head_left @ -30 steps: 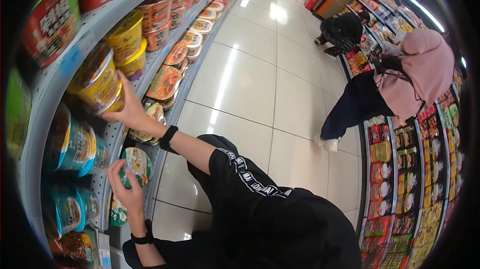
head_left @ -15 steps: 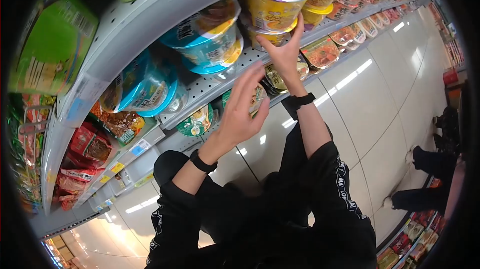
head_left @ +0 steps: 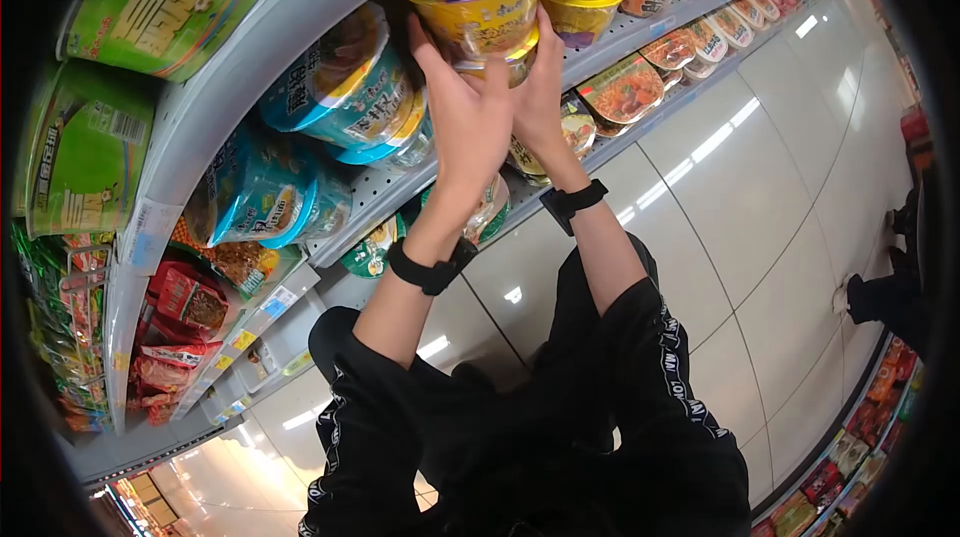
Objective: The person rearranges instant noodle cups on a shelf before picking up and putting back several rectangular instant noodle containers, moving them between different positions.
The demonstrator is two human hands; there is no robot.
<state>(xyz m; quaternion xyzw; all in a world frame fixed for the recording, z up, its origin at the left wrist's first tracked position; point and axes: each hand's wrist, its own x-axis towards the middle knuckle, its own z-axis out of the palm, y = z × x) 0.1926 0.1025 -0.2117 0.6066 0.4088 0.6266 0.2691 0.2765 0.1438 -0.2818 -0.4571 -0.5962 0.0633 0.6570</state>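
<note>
A stack of yellow instant noodle bowls (head_left: 475, 7) stands at the front of the shelf, the upper one with a printed lid. My left hand (head_left: 465, 122) holds the stack from its left side, fingers along the wall and thumb in front of the lower bowl. From the other side, my right hand (head_left: 540, 107) presses its fingers up along the bowls; part of its palm is hidden behind the left hand. Just left of my hands sit blue instant noodle bowls (head_left: 345, 102), stacked and wrapped in clear plastic. More yellow bowls (head_left: 585, 12) are to the right.
Green noodle tubs (head_left: 90, 157) occupy the upper left shelf, with red noodle packets (head_left: 190, 302) below. Flat-lidded food tubs (head_left: 620, 92) line the lower shelf. Tiled floor (head_left: 700, 237) lies behind; another person's leg (head_left: 885, 297) is at the far right.
My left hand has moved up and forward from free air onto the yellow bowls, joining my right hand there. The view has shifted, and the person at the right is less visible.
</note>
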